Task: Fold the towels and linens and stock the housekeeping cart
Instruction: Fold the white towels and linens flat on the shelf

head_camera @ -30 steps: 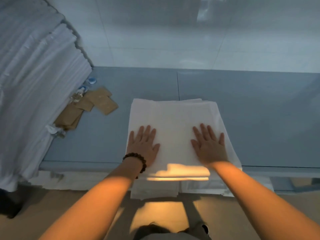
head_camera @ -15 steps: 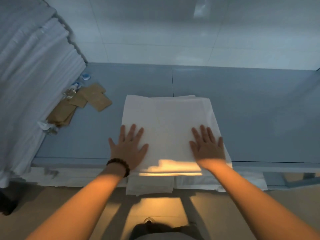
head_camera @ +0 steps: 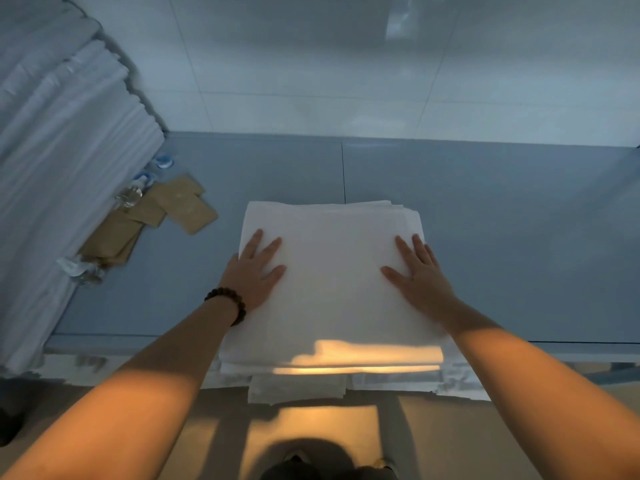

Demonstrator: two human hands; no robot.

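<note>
Both hands are down flat on the folded sheet point(head_camera: 332, 289), a white square lying at the near edge of the table point(head_camera: 512, 244), about midway along it. The left hand point(head_camera: 254, 271) presses on the sheet's left border, fingers straight and spread, thumb angled inward, gripping nothing. Its outer fingers lie right at the cloth's edge. A dark bead bracelet point(head_camera: 227, 301) circles that wrist. The right hand point(head_camera: 420, 275) mirrors it near the right border, palm down, fingers straight and pointing toward the far edge, also holding nothing, just pressing.

The sheet's layers show stacked along its far right corner, slightly stepped. Its near side reaches over the table's near edge, and a band of warm light falls across it there. More white cloth point(head_camera: 298, 389) hangs just below that edge.

Over at the left end of the table, a tall pile of white linen point(head_camera: 62, 161) leans into view. Beside its foot, brown paper packets point(head_camera: 173, 209) lie scattered and overlapping, with small clear bottles point(head_camera: 133, 192) with blue caps among them. A pale tiled wall point(head_camera: 346, 71) rises behind the far edge.
</note>
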